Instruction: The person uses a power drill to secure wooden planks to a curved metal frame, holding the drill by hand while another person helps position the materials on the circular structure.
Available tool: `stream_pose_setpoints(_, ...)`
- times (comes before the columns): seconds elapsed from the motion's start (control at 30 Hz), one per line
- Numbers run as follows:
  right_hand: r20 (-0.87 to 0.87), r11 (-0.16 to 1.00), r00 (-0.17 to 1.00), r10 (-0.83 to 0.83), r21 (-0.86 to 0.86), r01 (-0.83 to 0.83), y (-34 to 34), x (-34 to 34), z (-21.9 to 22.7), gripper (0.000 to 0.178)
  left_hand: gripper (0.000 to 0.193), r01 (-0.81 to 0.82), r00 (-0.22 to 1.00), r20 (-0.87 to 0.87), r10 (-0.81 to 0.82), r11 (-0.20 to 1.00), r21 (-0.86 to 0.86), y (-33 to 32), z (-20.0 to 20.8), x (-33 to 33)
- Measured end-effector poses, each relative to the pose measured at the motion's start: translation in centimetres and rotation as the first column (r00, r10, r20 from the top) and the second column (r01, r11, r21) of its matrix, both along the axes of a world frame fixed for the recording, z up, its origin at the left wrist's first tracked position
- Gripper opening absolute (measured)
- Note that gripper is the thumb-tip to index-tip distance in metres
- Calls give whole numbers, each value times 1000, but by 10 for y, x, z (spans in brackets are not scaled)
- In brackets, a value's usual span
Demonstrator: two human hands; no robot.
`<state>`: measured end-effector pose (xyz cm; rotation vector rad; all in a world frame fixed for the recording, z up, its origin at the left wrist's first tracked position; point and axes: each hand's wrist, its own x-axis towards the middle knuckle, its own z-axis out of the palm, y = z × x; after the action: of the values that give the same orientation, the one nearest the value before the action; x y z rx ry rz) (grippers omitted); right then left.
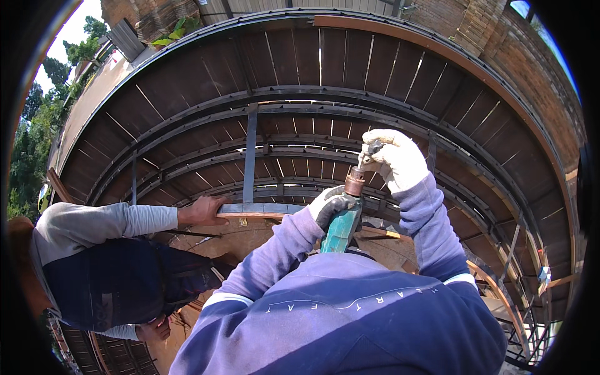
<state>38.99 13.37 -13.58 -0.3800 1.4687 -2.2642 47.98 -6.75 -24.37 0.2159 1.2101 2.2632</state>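
A green power drill (342,228) points upward in front of my chest, its brownish metal chuck (355,182) on top. Around the drill's front, just below the chuck, my left hand (329,205) is closed in a grey-and-white work glove. My right hand (397,161), in a pale work glove, pinches at the thin drill bit (360,164) rising from the chuck. The fingertips partly cover the bit. Part of the drill's lower body is hidden behind my chest.
To my left stands a person (103,275) whose bare hand (203,211) rests on a curved rail (262,209). Ahead, curved dark beams (350,94) and brown panels (244,59) form a slatted framework with narrow gaps. A brick wall (531,69) rises at far right.
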Motion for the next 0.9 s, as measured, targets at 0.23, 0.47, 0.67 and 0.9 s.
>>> stream_pose_setpoints(0.23,81,978,975,-207,9,207,-3,31,7,33,61,232,969,-89,-231,973,1,-15,-2,-20)
stream_pose_setpoints(0.47,69,907,911,-406,-95,411,14,55,12,44,51,519,852,-151,-502,846,119,-9,25,-38)
stream_pose_setpoints(0.67,-33,922,939,-342,-206,329,19,78,12,37,45,603,798,-58,-600,796,56,-3,21,-37)
stream_pose_setpoints(0.9,123,913,948,-293,-259,316,24,64,-7,34,56,557,825,-95,-557,830,-20,-1,17,-43)
